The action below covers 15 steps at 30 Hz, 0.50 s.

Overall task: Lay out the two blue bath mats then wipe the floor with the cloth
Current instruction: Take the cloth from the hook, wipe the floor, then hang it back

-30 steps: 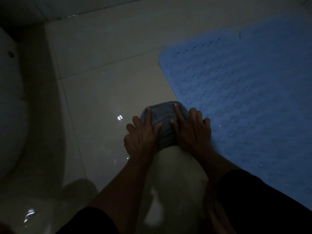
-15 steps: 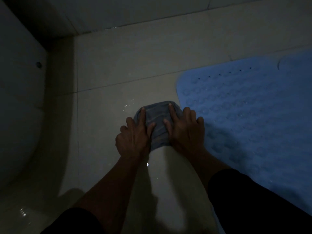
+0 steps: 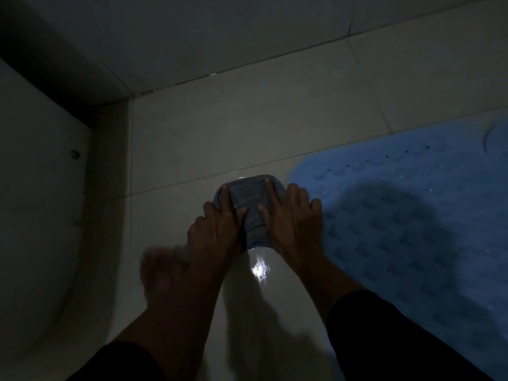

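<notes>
Pushed further toward the wall, my cloth (image 3: 251, 207) now lies on wet floor (image 3: 192, 144) just left of the blue mat (image 3: 412, 229); my left hand (image 3: 217, 229) and right hand (image 3: 292, 218) press it flat, grip wide, fingers spread.

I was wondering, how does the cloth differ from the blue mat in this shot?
The cloth is small, grey and bunched; the mat is large, blue and spread flat. Both hands, left and right, press the cloth, while the mat lies free beside it. The mat shows raised bumps; the cloth shows folds. Both lie on the tiled floor.
</notes>
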Motion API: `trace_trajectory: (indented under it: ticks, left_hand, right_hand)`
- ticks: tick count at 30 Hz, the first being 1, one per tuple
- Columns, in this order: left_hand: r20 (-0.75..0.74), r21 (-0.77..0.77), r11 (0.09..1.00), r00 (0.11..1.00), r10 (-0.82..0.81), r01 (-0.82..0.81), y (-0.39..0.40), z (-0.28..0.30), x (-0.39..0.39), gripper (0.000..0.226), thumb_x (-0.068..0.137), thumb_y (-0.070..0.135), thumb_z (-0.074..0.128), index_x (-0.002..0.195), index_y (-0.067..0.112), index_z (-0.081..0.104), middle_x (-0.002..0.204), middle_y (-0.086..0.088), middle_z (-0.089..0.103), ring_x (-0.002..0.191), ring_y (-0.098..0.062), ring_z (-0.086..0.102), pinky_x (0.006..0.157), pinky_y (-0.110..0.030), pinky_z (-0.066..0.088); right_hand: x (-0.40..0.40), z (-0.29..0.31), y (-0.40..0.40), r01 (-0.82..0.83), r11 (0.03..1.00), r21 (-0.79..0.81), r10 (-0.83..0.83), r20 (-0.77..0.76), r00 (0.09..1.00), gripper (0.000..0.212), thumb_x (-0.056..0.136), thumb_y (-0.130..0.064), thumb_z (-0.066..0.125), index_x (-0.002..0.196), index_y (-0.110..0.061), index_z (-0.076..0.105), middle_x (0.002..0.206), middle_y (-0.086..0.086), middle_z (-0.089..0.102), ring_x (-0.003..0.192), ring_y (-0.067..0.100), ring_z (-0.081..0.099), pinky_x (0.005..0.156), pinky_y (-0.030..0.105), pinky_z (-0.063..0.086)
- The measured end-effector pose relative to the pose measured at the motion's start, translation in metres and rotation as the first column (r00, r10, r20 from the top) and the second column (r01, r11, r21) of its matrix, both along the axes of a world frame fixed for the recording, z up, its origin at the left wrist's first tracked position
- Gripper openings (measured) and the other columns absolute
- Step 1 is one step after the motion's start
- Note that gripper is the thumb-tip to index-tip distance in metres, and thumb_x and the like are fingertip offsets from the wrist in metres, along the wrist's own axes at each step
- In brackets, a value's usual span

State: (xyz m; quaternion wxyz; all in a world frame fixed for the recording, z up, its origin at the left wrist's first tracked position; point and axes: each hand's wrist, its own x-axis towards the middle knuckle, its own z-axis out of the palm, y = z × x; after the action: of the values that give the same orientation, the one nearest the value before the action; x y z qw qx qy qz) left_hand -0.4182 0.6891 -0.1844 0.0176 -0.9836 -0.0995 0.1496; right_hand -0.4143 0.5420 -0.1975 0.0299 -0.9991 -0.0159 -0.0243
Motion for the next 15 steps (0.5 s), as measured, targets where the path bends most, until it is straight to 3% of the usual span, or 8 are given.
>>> trace_trajectory:
  ticks: [7,15]
  left_hand:
    - [0.038,0.022,0.994,0.994,-0.106,0.105,0.008,0.000,0.051,0.075,0.096,0.068,0.018,0.157,0.030,-0.002,0.128,-0.017,0.049,0.092,-0.034,0.062,0.066,-0.036,0.034]
    - [0.073,-0.011,0.960,0.958,-0.277,0.279,0.015,-0.001,0.125,0.072,0.096,0.069,0.019,0.157,0.034,0.002,0.128,-0.018,0.047,0.091,-0.036,0.061,0.065,-0.037,0.033]
  right_hand:
    - [0.044,0.002,0.003,0.037,0.999,-0.012,-0.037,-0.001,0.999,0.057,0.098,-0.052,0.032,0.144,-0.021,0.047,0.104,0.011,0.058,0.089,0.028,0.053,0.072,0.037,0.035]
    - [0.090,0.005,0.011,0.206,0.978,-0.044,-0.209,-0.067,0.976,0.059,0.097,-0.054,0.036,0.144,-0.021,0.045,0.112,0.010,0.056,0.092,0.028,0.054,0.073,0.038,0.037]
